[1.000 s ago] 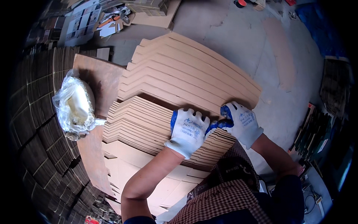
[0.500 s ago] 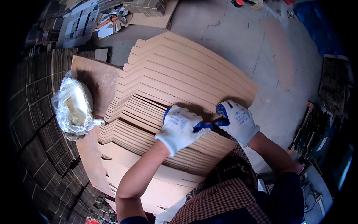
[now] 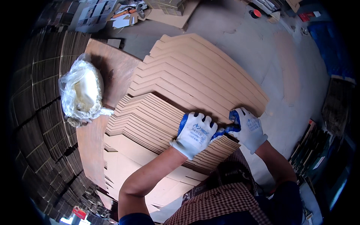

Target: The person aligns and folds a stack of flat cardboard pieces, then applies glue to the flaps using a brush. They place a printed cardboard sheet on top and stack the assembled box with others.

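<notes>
Flat cardboard sheets point(image 3: 195, 71) with notched edges lie overlapped like shingles in front of me. Nearer to me, a tightly layered batch of the same cardboard point(image 3: 146, 116) shows its edges in close rows. My left hand point(image 3: 195, 133), in a white knit glove with a blue palm, is closed with its fingers curled over the edges of this batch. My right hand point(image 3: 248, 127), gloved alike, grips the batch near its right end. The thumbs almost meet between the hands, and the fingertips are partly hidden behind the cardboard.
Left of the sheets, a white tub point(image 3: 88, 90) in clear plastic film sits on a brown wooden board point(image 3: 116, 75). Bundled cardboard stacks point(image 3: 37, 108) line the left side. A cardboard strip point(image 3: 287, 67) lies on the grey floor point(image 3: 258, 48); a blue cover point(image 3: 330, 48) is at far right.
The view has shifted, so the stack sits farther right. Gaps between the near layers have narrowed. My left hand has turned more upright, fingers pointing away from me; my right hand keeps its grip.
</notes>
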Demonstrator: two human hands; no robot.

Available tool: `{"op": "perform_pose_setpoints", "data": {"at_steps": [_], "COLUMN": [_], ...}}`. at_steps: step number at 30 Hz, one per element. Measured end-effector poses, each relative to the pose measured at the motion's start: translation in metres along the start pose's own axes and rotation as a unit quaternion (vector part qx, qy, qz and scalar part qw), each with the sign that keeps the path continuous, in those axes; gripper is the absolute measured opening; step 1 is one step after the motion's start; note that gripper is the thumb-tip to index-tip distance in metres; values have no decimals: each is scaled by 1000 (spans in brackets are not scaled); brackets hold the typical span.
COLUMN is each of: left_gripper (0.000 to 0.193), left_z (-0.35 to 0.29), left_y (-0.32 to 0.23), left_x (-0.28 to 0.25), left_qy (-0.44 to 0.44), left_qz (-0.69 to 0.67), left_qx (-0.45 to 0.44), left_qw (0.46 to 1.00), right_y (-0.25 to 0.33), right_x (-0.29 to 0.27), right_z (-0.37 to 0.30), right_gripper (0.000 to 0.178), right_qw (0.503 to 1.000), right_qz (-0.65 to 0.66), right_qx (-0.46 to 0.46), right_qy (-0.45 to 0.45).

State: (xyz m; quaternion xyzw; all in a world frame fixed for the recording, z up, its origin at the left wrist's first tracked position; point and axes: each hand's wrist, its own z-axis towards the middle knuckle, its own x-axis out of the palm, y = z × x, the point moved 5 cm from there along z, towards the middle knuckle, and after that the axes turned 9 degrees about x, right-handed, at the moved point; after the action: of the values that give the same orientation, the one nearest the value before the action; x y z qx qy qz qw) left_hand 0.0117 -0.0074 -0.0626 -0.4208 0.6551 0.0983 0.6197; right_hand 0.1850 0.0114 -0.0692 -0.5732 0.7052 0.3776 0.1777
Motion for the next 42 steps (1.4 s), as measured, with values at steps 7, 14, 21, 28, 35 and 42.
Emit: {"op": "perform_pose_setpoints", "data": {"at_steps": [7, 14, 21, 28, 35, 42], "left_gripper": [19, 26, 45, 42, 56, 33], "left_z": [-10, -11, -20, -44, -21, -5], "left_y": [10, -5, -17, -18, -39, -28], "left_x": [-6, 8, 9, 2, 40, 62], "left_qy": [-110, -55, -55, -185, -232, -367], "left_qz": [-61, 176, 20, -176, -109, -144], "left_qx": [3, 18, -52, -92, -123, -106], "left_qw": [992, 983, 997, 963, 959, 913], "right_y": [6, 2, 2, -28, -34, -1], "right_x": [-4, 3, -6, 17, 5, -8], "right_z": [-2, -2, 2, 7, 11, -8], "right_gripper": [46, 45, 48, 76, 42, 35], "right_qw": [996, 991, 993, 984, 996, 994], "right_qz": [86, 128, 114, 173, 35, 101], "right_qx": [-5, -13, -5, 18, -52, -25], "right_qy": [-6, -29, -27, -42, -56, -22]}}
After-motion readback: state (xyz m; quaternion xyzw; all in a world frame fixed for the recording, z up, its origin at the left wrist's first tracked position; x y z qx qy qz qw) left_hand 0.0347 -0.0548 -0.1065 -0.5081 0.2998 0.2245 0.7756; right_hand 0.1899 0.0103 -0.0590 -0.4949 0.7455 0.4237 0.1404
